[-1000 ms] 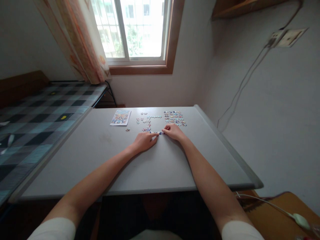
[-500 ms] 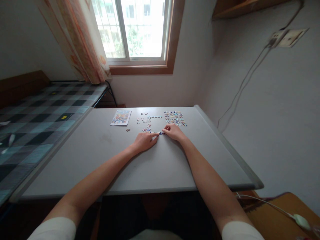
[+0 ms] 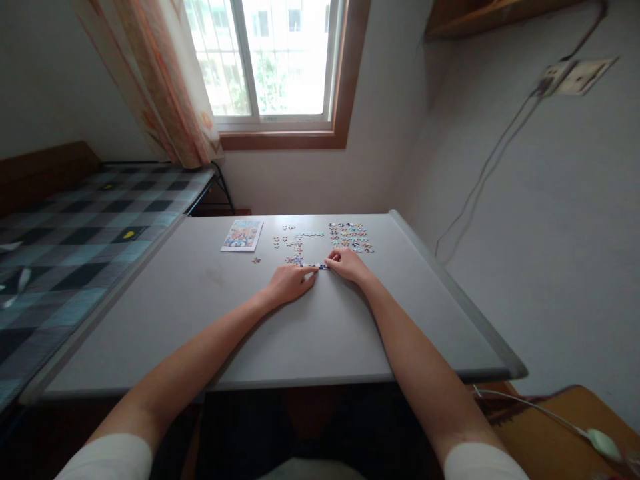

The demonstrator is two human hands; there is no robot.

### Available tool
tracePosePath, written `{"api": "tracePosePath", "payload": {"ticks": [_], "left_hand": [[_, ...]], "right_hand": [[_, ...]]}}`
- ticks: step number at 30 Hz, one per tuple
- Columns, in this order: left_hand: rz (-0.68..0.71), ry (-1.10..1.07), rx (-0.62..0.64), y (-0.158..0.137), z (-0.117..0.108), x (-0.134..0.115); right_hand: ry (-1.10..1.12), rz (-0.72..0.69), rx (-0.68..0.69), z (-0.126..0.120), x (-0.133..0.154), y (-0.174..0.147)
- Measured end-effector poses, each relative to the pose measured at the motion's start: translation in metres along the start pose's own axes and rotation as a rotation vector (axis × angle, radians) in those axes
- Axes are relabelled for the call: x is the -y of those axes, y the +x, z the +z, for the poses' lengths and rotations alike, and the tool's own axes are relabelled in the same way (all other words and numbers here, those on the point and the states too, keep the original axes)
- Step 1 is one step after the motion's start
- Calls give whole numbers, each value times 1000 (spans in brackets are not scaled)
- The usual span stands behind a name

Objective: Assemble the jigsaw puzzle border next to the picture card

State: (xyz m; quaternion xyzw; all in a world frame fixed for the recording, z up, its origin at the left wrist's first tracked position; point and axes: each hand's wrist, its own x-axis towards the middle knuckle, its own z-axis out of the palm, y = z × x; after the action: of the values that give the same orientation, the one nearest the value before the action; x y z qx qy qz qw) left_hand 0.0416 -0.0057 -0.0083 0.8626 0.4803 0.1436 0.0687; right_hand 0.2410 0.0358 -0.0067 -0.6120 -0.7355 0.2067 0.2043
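A partly joined jigsaw puzzle (image 3: 299,249) lies on the table, its strips forming a top, a left side and a bottom edge. My left hand (image 3: 290,283) rests flat by the bottom strip, fingers stretched along it and touching its pieces. At that strip's right end my right hand (image 3: 346,263) pinches a small puzzle piece (image 3: 327,267), mostly hidden by the fingertips. Rows of loose puzzle pieces (image 3: 350,233) lie beyond my right hand. Several more loose pieces (image 3: 285,239) are left of the joined part, and a single piece (image 3: 257,260) sits farther left.
A printed picture sheet (image 3: 242,236) lies at the back left of the grey table (image 3: 310,333). A bed with a checked cover (image 3: 100,227) stands to the left. On the right, a cable (image 3: 480,177) hangs along the wall. A wooden stool (image 3: 555,427) is at lower right.
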Motion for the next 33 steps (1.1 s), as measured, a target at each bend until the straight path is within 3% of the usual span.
{"api": "tracePosePath", "payload": {"ticks": [33], "left_hand": [[-20, 2, 16, 0, -4, -3]], "right_hand": [[-8, 7, 2, -1, 0, 0]]}}
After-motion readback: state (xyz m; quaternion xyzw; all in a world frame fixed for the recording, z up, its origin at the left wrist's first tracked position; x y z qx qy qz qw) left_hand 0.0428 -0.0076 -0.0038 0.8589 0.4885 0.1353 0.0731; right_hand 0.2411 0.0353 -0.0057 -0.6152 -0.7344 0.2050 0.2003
